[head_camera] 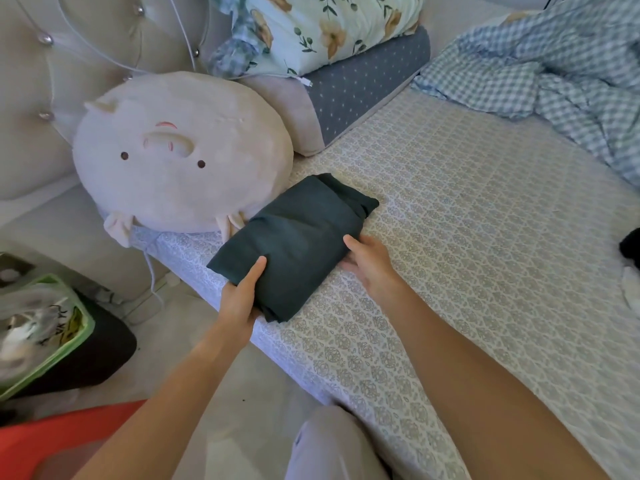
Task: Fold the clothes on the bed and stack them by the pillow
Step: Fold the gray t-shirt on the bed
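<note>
Head view: folded dark green garment (294, 244) on patterned bed sheet (467, 220), just beside round pig cushion (180, 154).
Thick, neat rectangle, one end rolled. Left hand (242, 296) clamped on near corner, thumb on top. Right hand (370, 261) gripping right edge, fingers tucked underneath. Both forearms stretched forward, hands apart.
</note>
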